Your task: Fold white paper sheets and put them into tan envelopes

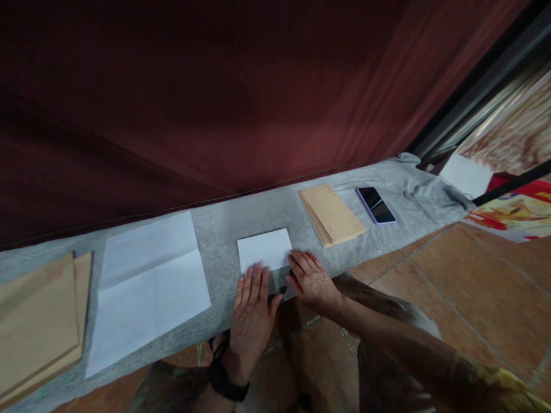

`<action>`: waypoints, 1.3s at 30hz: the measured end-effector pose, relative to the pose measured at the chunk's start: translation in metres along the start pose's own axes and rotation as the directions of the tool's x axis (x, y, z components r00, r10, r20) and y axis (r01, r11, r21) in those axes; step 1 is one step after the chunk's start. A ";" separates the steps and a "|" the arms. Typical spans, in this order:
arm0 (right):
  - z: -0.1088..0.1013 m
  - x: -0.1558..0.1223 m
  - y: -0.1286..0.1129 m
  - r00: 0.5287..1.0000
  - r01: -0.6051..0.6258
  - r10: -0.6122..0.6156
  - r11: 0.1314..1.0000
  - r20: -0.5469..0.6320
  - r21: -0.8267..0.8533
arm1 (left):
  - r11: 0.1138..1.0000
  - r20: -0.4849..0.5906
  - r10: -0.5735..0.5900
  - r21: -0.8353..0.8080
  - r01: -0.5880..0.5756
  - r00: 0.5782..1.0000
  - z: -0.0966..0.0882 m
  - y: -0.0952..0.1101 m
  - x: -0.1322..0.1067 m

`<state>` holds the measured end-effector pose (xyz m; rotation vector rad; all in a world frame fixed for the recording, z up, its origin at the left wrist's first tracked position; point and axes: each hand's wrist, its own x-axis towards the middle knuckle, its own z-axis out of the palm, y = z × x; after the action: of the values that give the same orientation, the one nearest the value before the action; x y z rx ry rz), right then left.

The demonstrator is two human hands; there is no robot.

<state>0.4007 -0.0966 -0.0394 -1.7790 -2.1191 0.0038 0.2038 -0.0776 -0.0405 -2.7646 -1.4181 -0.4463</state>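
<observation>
Pressing lightly on a small white folded paper, a person works with two bare hands at a long, narrow surface draped in soft gray cloth. The smooth, crisp-edged rectangle lies near the middle of the cloth, between a large sheet and a stack of small envelopes. The left hand, palm down, lies open with fingers straight and close together, their tips on the paper's near edge, thumb spread to the side. The right hand is loosely open, fingers slightly bent at the paper's near right corner, thumb apart; neither hand has the paper in a grip. A black wristband circles the left wrist.

To the left lies the large white sheet, a crease running across its width, beside big brown envelopes of matte paper, overlapping unevenly. To the right, the small tan envelopes sit in a slightly fanned stack, near a glossy black-screened phone with rounded corners and a pale purple edge. Behind hangs a dark red curtain in soft folds; below are brownish-orange floor tiles with pale joints.
</observation>
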 end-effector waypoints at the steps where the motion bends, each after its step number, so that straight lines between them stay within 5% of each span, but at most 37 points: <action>1: 0.000 0.000 0.000 1.000 0.003 -0.003 1.000 -0.002 0.001 | 1.000 0.021 0.027 -0.001 -0.027 0.999 0.000 0.002 0.001; 7: -0.003 0.005 0.000 1.000 0.026 -0.027 1.000 0.013 0.013 | 0.997 0.064 0.074 -0.010 -0.074 0.995 0.003 0.008 0.006; 15: 0.000 0.005 -0.013 0.965 0.229 -0.243 0.964 0.095 0.138 | 0.995 0.058 0.095 0.013 -0.096 0.994 0.009 0.006 0.003; 39: 0.003 0.002 -0.002 0.985 0.161 -0.159 0.986 0.067 -0.031 | 0.999 -0.053 -0.012 0.040 0.014 0.999 -0.003 -0.006 -0.002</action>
<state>0.3975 -0.0943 -0.0408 -1.6433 -2.3165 -0.0195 0.1979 -0.0759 -0.0391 -2.6928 -1.4180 -0.4812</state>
